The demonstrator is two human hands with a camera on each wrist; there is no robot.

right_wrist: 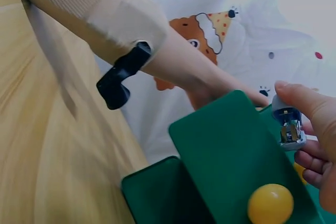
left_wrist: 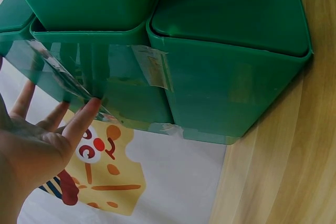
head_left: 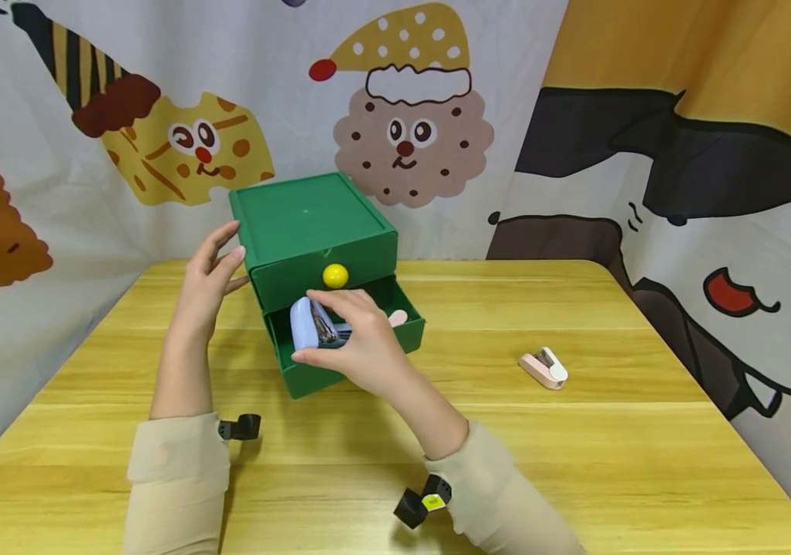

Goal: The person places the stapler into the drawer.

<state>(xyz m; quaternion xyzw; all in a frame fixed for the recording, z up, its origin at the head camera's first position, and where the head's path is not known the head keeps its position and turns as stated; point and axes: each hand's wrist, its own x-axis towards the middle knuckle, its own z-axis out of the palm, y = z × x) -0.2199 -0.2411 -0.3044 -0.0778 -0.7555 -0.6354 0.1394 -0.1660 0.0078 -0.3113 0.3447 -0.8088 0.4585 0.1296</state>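
Observation:
A green desktop drawer box (head_left: pixel 305 220) stands on the table, its upper drawer pushed in and showing a yellow knob (head_left: pixel 335 276). The lower drawer (head_left: pixel 411 334) is pulled out. Over it, my right hand (head_left: pixel 368 331) pinches a light blue stapler (head_left: pixel 304 324) between thumb and fingers; the stapler's metal end shows in the right wrist view. A small pale pink item (head_left: pixel 398 317) lies at the drawer's right side, partly hidden by the hand. At the box's left side, my left hand (head_left: pixel 204 289) rests its fingertips (left_wrist: pixel 93 104) on the taped wall, fingers spread.
A small pink-and-white stapler (head_left: pixel 543 368) lies on the wooden table (head_left: pixel 617 455), to the right of the box. Behind the table hangs a white curtain (head_left: pixel 298 100) printed with cartoon figures. Black camera mounts sit on both wrists.

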